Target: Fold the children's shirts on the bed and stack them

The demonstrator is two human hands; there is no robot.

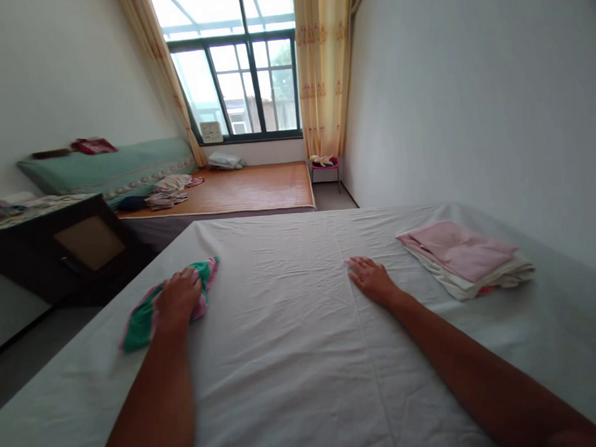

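A white sheet (294,355) covers the bed in front of me. My left hand (179,296) rests on a crumpled green and pink striped cloth (139,323) near the bed's left edge, fingers curled over it. My right hand (372,278) lies flat on the sheet near the middle, fingers spread, holding nothing. A folded stack of clothes (465,259), pink on top and cream below, sits to the right of my right hand, apart from it.
A dark cabinet (57,250) stands left of the bed. Beyond it lies a second bed with a bamboo mat (257,186), a green bolster (108,169) and loose clothes. A small stool (324,164) stands by the yellow curtain under the window. A wall runs along the right.
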